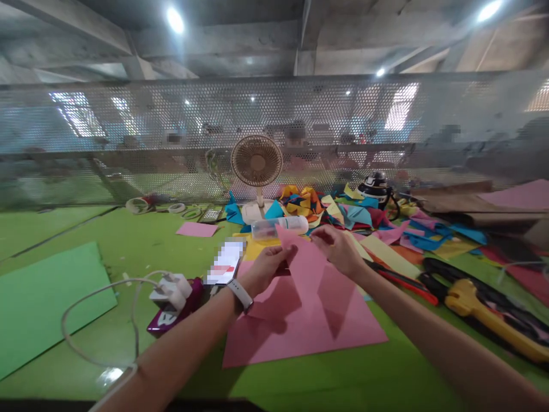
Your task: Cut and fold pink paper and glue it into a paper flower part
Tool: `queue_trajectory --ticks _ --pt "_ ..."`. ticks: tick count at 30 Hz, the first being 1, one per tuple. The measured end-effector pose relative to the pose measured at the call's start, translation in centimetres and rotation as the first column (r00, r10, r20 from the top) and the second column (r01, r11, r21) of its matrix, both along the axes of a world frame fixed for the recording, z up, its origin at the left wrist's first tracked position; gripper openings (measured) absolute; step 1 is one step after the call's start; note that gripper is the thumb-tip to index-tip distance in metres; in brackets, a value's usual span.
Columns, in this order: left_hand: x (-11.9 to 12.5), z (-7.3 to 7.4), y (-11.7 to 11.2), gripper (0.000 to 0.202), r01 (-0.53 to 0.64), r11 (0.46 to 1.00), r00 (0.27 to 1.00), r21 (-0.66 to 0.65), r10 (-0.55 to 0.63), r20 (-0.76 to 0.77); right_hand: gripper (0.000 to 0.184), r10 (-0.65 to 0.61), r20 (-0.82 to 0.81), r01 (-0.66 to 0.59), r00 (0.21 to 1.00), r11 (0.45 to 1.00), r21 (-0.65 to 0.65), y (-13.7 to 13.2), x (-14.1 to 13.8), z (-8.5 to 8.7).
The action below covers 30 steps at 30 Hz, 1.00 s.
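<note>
My left hand [271,264], with a pale watch band at the wrist, pinches the left side of a raised piece of pink paper [305,269]. The fingers of my right hand [338,247] are bent together at the upper right edge of the same piece. Beneath both hands a larger pink sheet [300,340] lies flat on the green table [334,383], with shadows of the hands and paper on it. Just beyond the raised paper a clear plastic bottle [268,229] lies on its side. A lit phone [227,260] rests to the left of my left hand.
White charger plugs [171,290] and a cable sit on a purple power bank [160,325]. A green sheet [47,303] lies far left. Folded coloured papers [302,200] heap behind, near a fan [257,162]. Right are a red-edged cutter [405,283] and a yellow-handled tool [493,317].
</note>
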<state>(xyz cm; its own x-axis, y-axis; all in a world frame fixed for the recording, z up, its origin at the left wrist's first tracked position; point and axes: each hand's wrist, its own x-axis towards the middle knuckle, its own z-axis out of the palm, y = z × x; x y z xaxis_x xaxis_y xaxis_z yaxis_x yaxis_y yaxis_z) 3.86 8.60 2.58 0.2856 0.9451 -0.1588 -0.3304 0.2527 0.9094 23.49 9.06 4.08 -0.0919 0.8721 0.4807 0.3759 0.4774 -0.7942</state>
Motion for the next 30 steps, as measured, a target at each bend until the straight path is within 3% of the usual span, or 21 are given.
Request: queue_trajectory --ticks 3,5,7,8,11,14,19,25,30 --pt "-0.2 -0.9 0.4 0.024 -0.155 0.988 0.984 0.006 0.154 0.087 0.02 -0.097 0.227 0.032 0.969 0.961 0.274 -1.8 -0.9 0.6" --pt "0.0 -1.3 0.4 0.023 -0.225 0.974 0.964 -0.011 0.225 0.146 0.028 -0.162 0.499 -0.089 0.852 0.893 0.442 -3.5 -2.0 0.4" --pt "0.5 -1.5 -0.3 0.022 -0.238 0.97 0.953 -0.042 0.242 0.183 0.041 -0.233 0.682 -0.199 0.694 0.848 0.492 -4.9 -3.0 -0.2" --pt "0.7 -1.6 -0.7 0.022 -0.228 0.972 0.952 -0.059 0.236 0.195 0.039 -0.279 0.726 -0.231 0.629 0.825 0.516 -5.3 -3.2 -0.7" --pt "0.8 -1.6 -2.2 0.021 -0.192 0.974 0.956 -0.121 0.213 0.201 0.027 -0.378 0.757 -0.274 0.533 0.769 0.577 -5.8 -2.7 -1.9" --pt "0.1 -1.7 -3.1 0.017 -0.203 0.961 0.957 -0.186 0.235 0.17 0.025 -0.363 0.773 -0.318 0.521 0.758 0.57 -5.7 -1.3 -2.7" --pt "-0.1 -1.5 -4.0 0.011 -0.23 0.946 0.949 -0.228 0.27 0.163 0.027 -0.326 0.713 -0.272 0.62 0.763 0.586 -6.3 -1.1 -3.2" --pt "1.5 -0.6 -5.9 0.014 -0.163 0.953 0.95 -0.254 0.221 0.222 0.024 -0.439 0.71 -0.34 0.551 0.658 0.672 -6.3 -1.1 -3.6" --pt "0.4 -0.9 -5.2 0.008 -0.246 0.937 0.956 -0.246 0.277 0.099 0.025 -0.449 0.709 -0.366 0.543 0.634 0.682 -6.6 0.2 -3.7"
